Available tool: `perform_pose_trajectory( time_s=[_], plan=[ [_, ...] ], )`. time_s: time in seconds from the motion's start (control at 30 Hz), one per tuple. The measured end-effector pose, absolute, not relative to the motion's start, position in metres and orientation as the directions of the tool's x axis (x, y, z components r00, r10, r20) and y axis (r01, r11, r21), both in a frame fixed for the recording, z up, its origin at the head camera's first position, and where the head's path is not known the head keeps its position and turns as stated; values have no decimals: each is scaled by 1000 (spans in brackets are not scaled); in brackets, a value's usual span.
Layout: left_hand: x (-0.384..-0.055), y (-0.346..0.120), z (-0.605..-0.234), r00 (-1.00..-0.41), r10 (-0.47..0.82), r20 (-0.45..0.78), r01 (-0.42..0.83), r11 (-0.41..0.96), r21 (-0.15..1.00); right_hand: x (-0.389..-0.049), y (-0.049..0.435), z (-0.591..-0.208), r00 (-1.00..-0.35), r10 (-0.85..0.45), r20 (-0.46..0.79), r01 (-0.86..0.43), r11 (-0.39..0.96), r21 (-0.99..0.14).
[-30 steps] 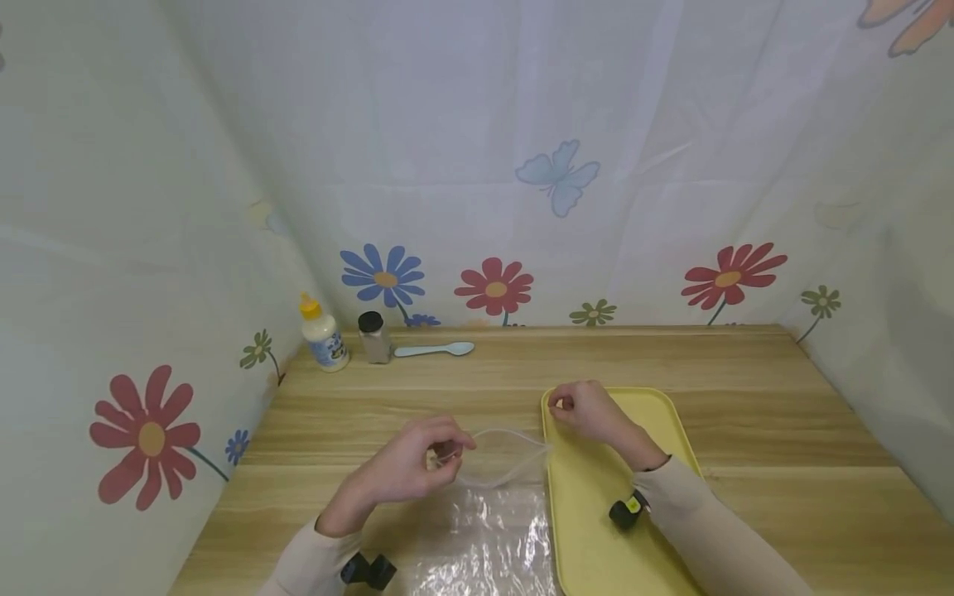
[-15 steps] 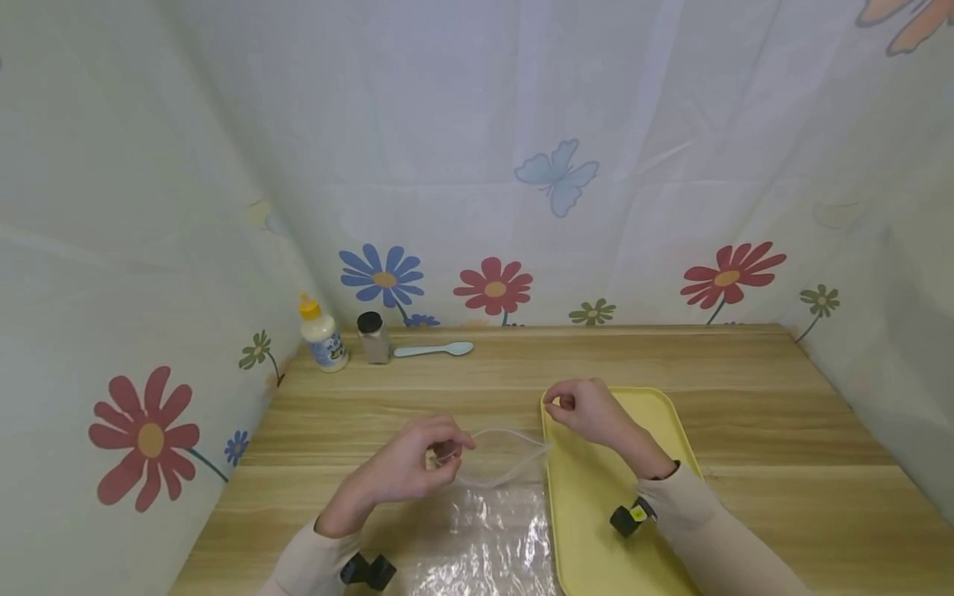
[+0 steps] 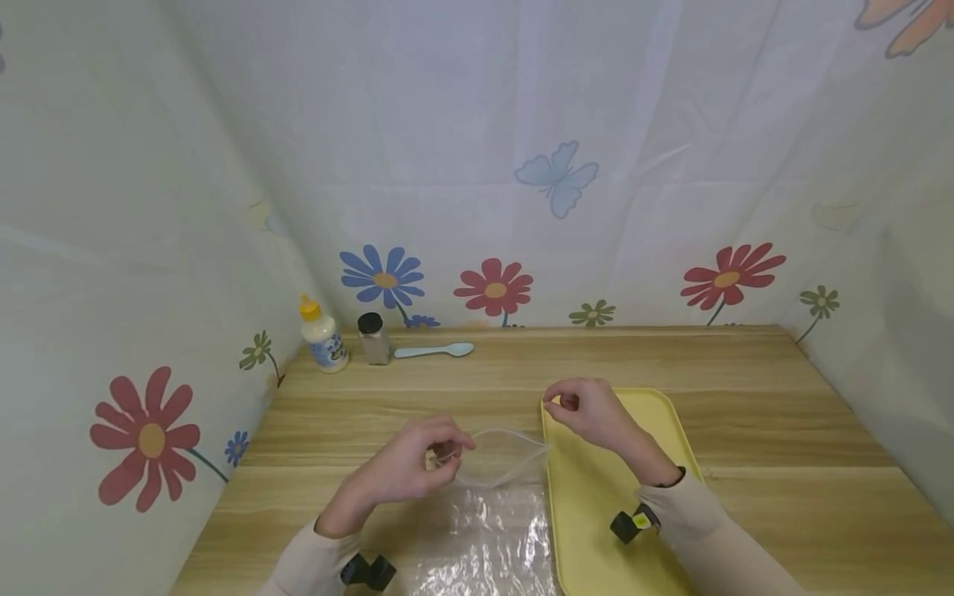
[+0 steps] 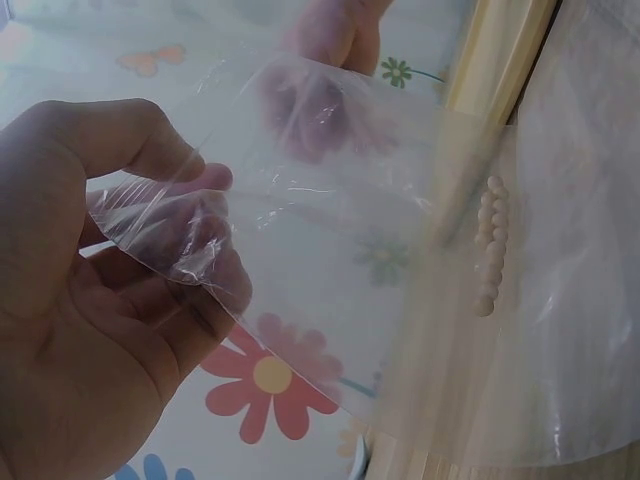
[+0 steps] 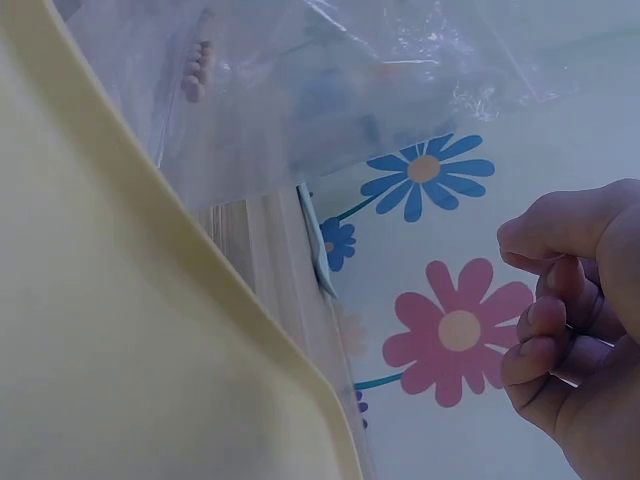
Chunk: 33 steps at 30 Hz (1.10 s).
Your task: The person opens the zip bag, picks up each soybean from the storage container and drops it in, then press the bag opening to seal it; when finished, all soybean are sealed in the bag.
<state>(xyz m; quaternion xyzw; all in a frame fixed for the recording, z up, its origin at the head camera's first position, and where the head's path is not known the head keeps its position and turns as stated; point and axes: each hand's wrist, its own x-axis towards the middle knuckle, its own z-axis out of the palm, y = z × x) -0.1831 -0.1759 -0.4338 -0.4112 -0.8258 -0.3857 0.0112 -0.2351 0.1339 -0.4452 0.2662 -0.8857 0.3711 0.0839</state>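
My left hand point(image 3: 413, 459) pinches the edge of a clear plastic bag point(image 3: 488, 538) between thumb and fingers. The bag's mouth gapes to the right of that hand, and its body hangs down over the tabletop. Through the film in the left wrist view shows a short double row of small beige beads point(image 4: 492, 245), low in the bag area. My right hand point(image 3: 589, 410) is raised over the far left corner of the yellow tray point(image 3: 596, 530). Its fingers point(image 5: 545, 315) are curled in toward the thumb, with nothing seen between them, and it stays apart from the bag.
At the back left of the wooden table point(image 3: 782, 430) stand a bottle with a yellow nozzle cap point(image 3: 325, 341) and a small black-lidded jar point(image 3: 375, 339). Beside them lies a pale blue spoon point(image 3: 434, 350). A flower-printed curtain point(image 3: 633, 215) encloses the table.
My right hand has shifted very slightly left, and its wrist slightly right and down. The left hand and the bag look the same.
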Motion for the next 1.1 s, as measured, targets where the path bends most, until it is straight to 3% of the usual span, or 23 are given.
perform_pose_trajectory(
  time_s=[0.47,1.1],
  plan=[
    [-184,-177,-434,-652,674,347,700,361,616,-222,130,-433,-818,-408,404,-573,520,-634],
    [-185,-178,-435,-649,677,348,703,357,615,-206,126,-424,-679,-445,584,-733,359,-578]
  ],
)
